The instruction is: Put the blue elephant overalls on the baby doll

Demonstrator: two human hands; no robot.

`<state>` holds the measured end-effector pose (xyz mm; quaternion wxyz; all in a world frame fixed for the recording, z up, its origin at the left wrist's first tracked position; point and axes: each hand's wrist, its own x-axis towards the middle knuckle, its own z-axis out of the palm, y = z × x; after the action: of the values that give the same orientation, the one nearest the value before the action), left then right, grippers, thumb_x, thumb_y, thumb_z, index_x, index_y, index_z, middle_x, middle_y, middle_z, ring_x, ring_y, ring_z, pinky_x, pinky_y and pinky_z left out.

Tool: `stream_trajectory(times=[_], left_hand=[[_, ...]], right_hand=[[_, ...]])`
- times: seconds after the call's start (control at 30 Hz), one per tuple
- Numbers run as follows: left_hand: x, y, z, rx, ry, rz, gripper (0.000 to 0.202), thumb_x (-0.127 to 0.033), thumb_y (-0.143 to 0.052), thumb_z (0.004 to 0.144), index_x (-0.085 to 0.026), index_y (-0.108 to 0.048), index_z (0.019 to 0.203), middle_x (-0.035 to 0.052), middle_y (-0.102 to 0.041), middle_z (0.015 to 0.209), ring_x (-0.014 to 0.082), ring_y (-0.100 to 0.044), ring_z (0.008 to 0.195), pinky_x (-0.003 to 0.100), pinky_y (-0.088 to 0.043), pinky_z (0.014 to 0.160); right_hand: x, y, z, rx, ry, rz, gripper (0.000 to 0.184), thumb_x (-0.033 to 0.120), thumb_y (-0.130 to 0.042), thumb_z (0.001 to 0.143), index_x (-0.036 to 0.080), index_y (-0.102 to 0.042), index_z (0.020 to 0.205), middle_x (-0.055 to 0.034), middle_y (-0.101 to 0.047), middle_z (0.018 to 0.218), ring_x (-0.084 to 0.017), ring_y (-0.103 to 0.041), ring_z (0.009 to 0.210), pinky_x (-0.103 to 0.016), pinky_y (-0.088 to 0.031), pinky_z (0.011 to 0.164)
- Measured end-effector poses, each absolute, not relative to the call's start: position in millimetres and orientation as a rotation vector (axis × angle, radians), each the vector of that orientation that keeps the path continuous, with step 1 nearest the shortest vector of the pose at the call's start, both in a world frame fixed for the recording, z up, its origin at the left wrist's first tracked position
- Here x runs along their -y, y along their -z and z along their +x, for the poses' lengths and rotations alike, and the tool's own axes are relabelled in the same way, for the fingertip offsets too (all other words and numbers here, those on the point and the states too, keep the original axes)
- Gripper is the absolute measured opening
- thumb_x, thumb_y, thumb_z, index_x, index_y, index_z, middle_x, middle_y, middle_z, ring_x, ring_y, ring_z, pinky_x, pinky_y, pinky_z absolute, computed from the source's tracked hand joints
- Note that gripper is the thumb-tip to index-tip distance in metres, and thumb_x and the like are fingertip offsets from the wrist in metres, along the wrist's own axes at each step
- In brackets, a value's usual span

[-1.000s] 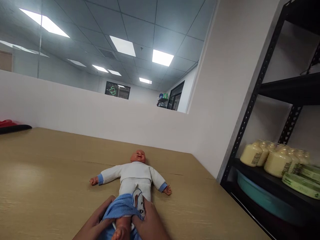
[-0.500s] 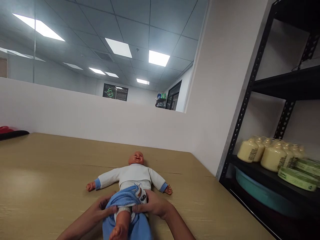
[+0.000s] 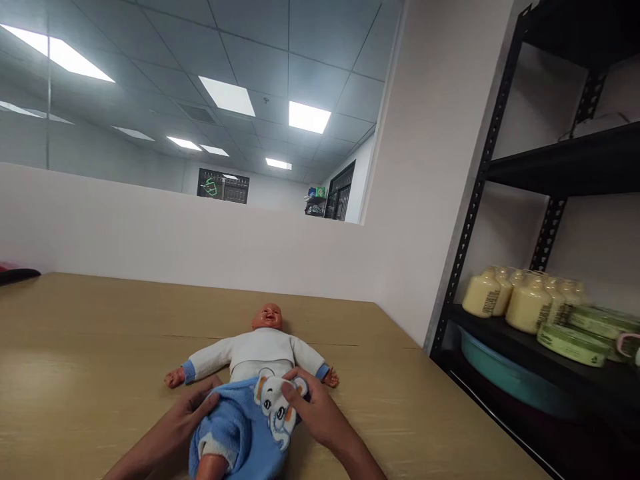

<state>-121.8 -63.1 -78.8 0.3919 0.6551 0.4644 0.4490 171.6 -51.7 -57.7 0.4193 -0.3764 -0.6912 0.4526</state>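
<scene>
A baby doll in a white long-sleeved top with blue cuffs lies on its back, head at the far end and arms spread. Blue plush pants with a white embroidered animal face cover its lower body. One bare leg comes out of a white-edged cuff at the bottom of the view. My left hand is closed on the left side of the pants. At the right side of the waist, my right hand pinches the cloth, its thumb over the animal face. The other leg is hidden.
The doll lies on a wood-coloured table against a white wall with a window above. A black rack at right holds cream bottles, green round packs and a teal basin. A dark object lies far left.
The pants have been spread and pulled up, so the animal face now shows fully. My right hand moved up to the waist; my left hand shifted up and left off the leg opening.
</scene>
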Motion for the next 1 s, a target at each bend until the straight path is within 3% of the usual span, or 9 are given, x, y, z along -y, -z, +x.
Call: stream_trajectory(times=[0.23, 0.33, 0.4, 0.5, 0.6, 0.67, 0.8, 0.9, 1.0], left_hand=[[64.3, 68.3, -114.4, -1.291, -1.228, 1.866, 0.053, -0.07, -0.079, 0.081, -0.025, -0.081, 0.109, 0.0114, -0.08, 0.119, 0.0397, -0.068, 0.121, 0.05, -0.053, 0.115], [70.7, 47.8, -95.2, -1.229, -1.0, 1.859, 0.074, -0.055, -0.089, 0.073, -0.024, -0.071, 0.138, 0.0121, -0.071, 0.147, 0.0415, -0.059, 0.14, 0.047, -0.045, 0.123], [72.9, 35.6, -83.2, -1.228, -0.823, 1.819, 0.085, -0.051, -0.091, 0.068, -0.021, -0.067, 0.144, 0.0126, -0.07, 0.148, 0.0431, -0.06, 0.14, 0.048, -0.045, 0.123], [71.8, 24.1, -74.6, -1.2, -0.821, 1.808, 0.062, -0.053, -0.079, 0.077, -0.021, -0.074, 0.13, 0.0094, -0.076, 0.135, 0.0399, -0.063, 0.132, 0.045, -0.045, 0.121], [69.6, 20.6, -74.4, -1.097, -0.779, 1.85, 0.051, -0.053, -0.067, 0.087, -0.023, -0.072, 0.127, 0.0042, -0.077, 0.13, 0.0338, -0.063, 0.129, 0.04, -0.044, 0.12], [69.1, 22.6, -75.0, -1.066, -0.683, 1.863, 0.061, -0.061, -0.063, 0.091, -0.023, -0.065, 0.138, 0.0042, -0.074, 0.137, 0.0334, -0.062, 0.132, 0.041, -0.044, 0.12], [69.2, 32.2, -77.4, -1.139, -0.611, 1.74, 0.102, -0.084, -0.06, 0.086, -0.018, -0.046, 0.162, 0.0118, -0.056, 0.165, 0.0358, -0.049, 0.153, 0.04, -0.038, 0.127], [69.6, 38.1, -80.8, -1.086, -0.52, 1.776, 0.111, -0.084, -0.076, 0.069, -0.013, -0.057, 0.152, 0.0159, -0.067, 0.152, 0.0415, -0.058, 0.143, 0.044, -0.046, 0.12], [71.1, 40.5, -83.0, -1.066, -0.463, 1.821, 0.087, -0.06, -0.092, 0.057, -0.017, -0.074, 0.131, 0.0081, -0.08, 0.127, 0.0422, -0.067, 0.125, 0.044, -0.054, 0.108]], right_hand=[[48.1, 62.3, 155.2, 1.689, -1.086, -0.916, 0.062, 0.082, -0.062, 0.093, 0.023, -0.061, 0.112, 0.0046, -0.053, 0.081, -0.015, -0.05, 0.073, -0.026, -0.042, 0.069], [53.2, 54.2, 155.4, 1.704, -1.065, -0.885, 0.056, 0.077, -0.062, 0.097, 0.023, -0.062, 0.111, 0.0023, -0.06, 0.087, -0.017, -0.055, 0.078, -0.027, -0.047, 0.074], [64.4, 48.2, 162.0, 1.731, -1.061, -0.878, 0.052, 0.071, -0.065, 0.098, 0.022, -0.065, 0.115, -0.0015, -0.066, 0.099, -0.019, -0.062, 0.086, -0.028, -0.05, 0.08], [90.8, 44.8, 176.6, 1.813, -1.186, -0.962, 0.054, 0.061, -0.079, 0.09, 0.021, -0.07, 0.125, -0.0056, -0.073, 0.115, -0.025, -0.068, 0.104, -0.031, -0.053, 0.091], [116.0, 49.6, 183.7, 1.872, -1.343, -1.148, 0.062, 0.055, -0.096, 0.071, 0.019, -0.078, 0.117, -0.0055, -0.077, 0.106, -0.029, -0.07, 0.101, -0.033, -0.053, 0.089], [124.6, 54.6, 181.0, 1.895, -1.333, -1.17, 0.062, 0.05, -0.098, 0.069, 0.02, -0.079, 0.12, -0.007, -0.078, 0.116, -0.031, -0.07, 0.106, -0.035, -0.054, 0.093], [118.3, 59.6, 168.3, 1.855, -1.209, -1.209, 0.053, 0.045, -0.077, 0.09, 0.023, -0.073, 0.137, -0.0088, -0.072, 0.139, -0.032, -0.064, 0.127, -0.041, -0.047, 0.113], [106.1, 59.8, 164.4, 1.714, -1.256, -1.095, 0.053, 0.053, -0.066, 0.097, 0.021, -0.073, 0.138, -0.0089, -0.076, 0.131, -0.03, -0.067, 0.126, -0.04, -0.05, 0.112], [100.4, 64.6, 173.9, 1.703, -1.312, -0.967, 0.053, 0.057, -0.079, 0.088, 0.023, -0.078, 0.129, -0.0068, -0.081, 0.116, -0.029, -0.073, 0.109, -0.038, -0.058, 0.099]])
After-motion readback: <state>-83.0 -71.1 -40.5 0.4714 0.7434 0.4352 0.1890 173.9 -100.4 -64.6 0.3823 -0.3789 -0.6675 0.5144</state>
